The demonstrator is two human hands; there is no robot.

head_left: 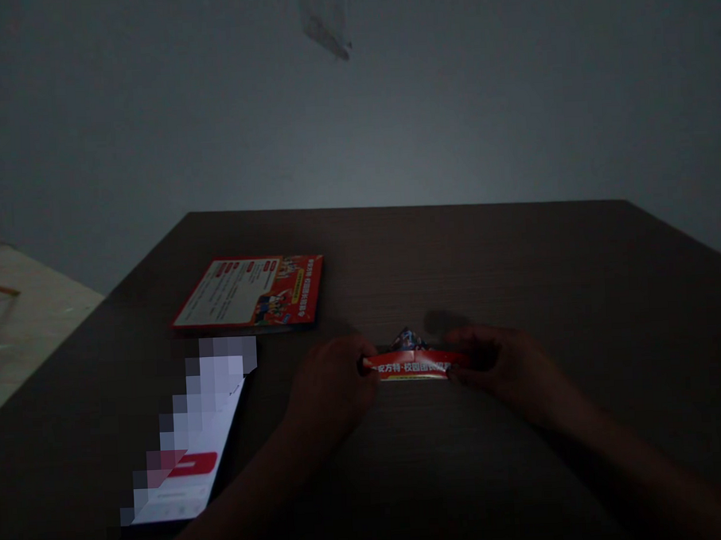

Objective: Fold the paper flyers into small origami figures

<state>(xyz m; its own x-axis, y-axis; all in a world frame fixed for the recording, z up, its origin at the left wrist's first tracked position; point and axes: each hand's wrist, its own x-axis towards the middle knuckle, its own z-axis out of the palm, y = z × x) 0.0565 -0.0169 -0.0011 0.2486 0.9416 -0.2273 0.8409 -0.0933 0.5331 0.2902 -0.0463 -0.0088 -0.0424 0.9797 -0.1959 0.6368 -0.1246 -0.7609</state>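
Observation:
A folded red paper flyer (410,365) with white print lies on the dark wooden table (515,263), folded into a narrow strip with a small peak at the top. My left hand (330,387) pinches its left end, fingers closed on it. My right hand (501,366) grips its right end in the same way. The room is dim and the fingers show only as dark shapes.
A flat red and white leaflet (251,292) lies at the back left of the table. A lit phone (192,436) with a white screen lies near the left front. A pale wall stands behind the table, and floor shows at far left.

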